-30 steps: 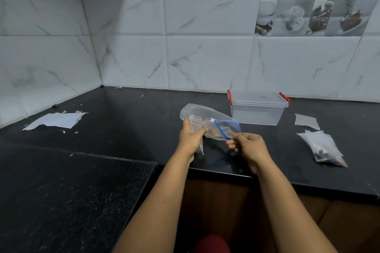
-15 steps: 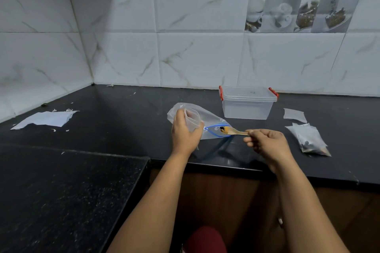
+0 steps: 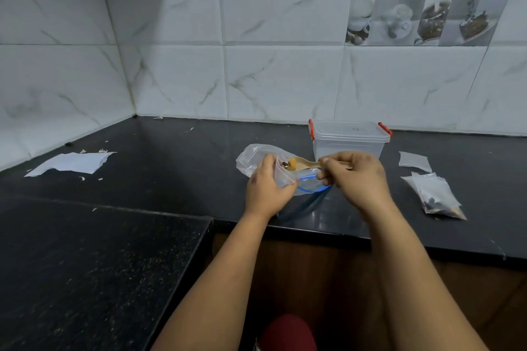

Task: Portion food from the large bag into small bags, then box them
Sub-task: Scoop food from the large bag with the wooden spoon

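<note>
Right hand (image 3: 356, 177) holds spoon (image 3: 303, 164) at small bag (image 3: 282, 174).

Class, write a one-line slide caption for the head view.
Right hand spoons food with a wooden spoon into a small bag held by the left hand.

A black stone countertop (image 3: 176, 157) ran into a corner at 11 o'clock, with a speckled section (image 3: 85, 265) at 8 o'clock. White marble-pattern wall tiles (image 3: 279, 80) backed it; a decorative tile panel (image 3: 422, 0) of cups and desserts sat at 1 o'clock. Brown cabinet fronts (image 3: 313, 273) stood beneath the counter edge.
</note>
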